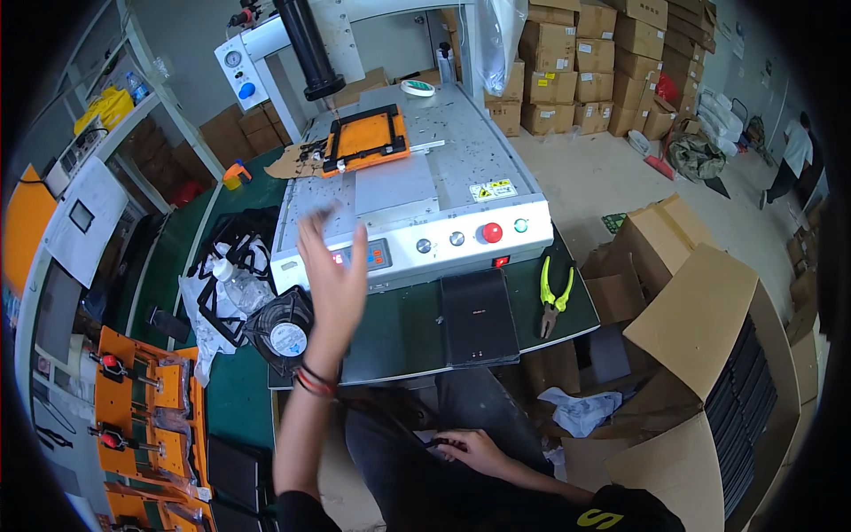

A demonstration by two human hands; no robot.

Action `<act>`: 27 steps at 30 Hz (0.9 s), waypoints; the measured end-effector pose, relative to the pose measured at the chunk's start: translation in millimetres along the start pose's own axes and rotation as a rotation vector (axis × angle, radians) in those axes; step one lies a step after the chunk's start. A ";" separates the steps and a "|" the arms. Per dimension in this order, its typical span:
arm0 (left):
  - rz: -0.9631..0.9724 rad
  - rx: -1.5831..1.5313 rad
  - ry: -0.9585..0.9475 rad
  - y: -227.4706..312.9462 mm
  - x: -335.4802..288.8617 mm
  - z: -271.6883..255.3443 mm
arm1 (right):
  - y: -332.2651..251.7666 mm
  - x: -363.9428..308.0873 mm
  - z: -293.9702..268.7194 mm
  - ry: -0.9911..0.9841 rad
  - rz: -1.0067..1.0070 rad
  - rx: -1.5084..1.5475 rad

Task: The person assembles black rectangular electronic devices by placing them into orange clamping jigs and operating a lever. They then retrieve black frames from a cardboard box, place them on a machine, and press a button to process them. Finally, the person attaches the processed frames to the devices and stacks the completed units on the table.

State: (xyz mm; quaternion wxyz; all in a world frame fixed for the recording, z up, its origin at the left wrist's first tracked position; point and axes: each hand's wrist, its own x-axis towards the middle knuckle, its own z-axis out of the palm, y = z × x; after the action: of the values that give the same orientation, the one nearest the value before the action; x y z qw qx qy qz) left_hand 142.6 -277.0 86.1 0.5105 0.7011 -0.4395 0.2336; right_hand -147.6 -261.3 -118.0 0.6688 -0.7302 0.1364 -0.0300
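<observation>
My left hand (335, 275) is raised in front of the machine's white control panel (394, 257), fingers apart and slightly blurred, with nothing seen in it. Over my lap, my right hand (474, 450) has its fingers closed around something small and dark that I cannot make out. On the machine's grey bed, an orange fixture (370, 137) carries a black rectangular frame (395, 144). A black cylindrical head (312, 53) hangs above its far side. At the bench's front edge lies a flat black panel (479, 317), with yellow-handled pliers (555, 297) to its right.
A round black fan (282, 330) and a clear bottle (238, 284) crowd the bench at left. Orange clamp fixtures (146, 417) stand lower left. An open carton (700, 328) holding dark panels is at right; stacked boxes (550, 84) line the back. Another person (792, 160) is far right.
</observation>
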 end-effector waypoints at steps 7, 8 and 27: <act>-0.407 0.478 -0.283 -71.7 136.1 46.7 | 2.7 -18.8 -10.9 -0.005 -0.242 -0.317; -0.435 0.523 -0.310 -78.8 144.8 50.5 | 2.4 -22.9 -11.8 -0.002 -0.247 -0.334; -0.380 -0.271 -0.955 -53.0 197.0 112.1 | -10.9 -109.3 -47.3 0.285 -0.577 -0.564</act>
State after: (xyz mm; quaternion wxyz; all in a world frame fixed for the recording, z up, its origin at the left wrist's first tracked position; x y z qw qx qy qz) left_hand 273.7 -449.9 170.6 0.3729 0.7245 -0.5144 -0.2673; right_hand -261.7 -280.2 -87.2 0.3816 -0.8814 0.0206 -0.2778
